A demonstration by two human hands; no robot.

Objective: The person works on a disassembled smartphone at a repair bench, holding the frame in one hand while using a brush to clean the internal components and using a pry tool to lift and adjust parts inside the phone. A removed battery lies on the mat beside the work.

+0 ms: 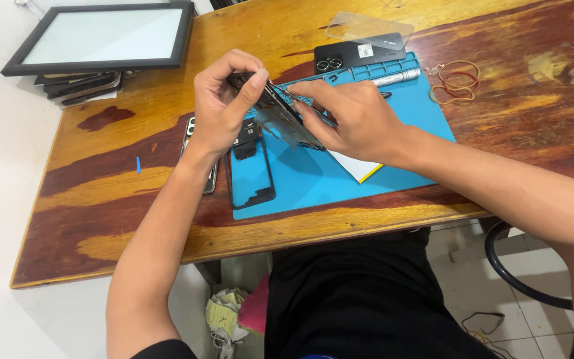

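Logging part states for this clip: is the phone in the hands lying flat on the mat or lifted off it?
Lifted and tilted. The left hand and right hand hold the phone above the blue mat.

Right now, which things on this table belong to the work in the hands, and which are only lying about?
In use:
left hand
right hand
opened phone, held by both hands
blue mat
black phone frame

Lying about:
rubber bands
framed screen
clear glass sheet
silver pen tool
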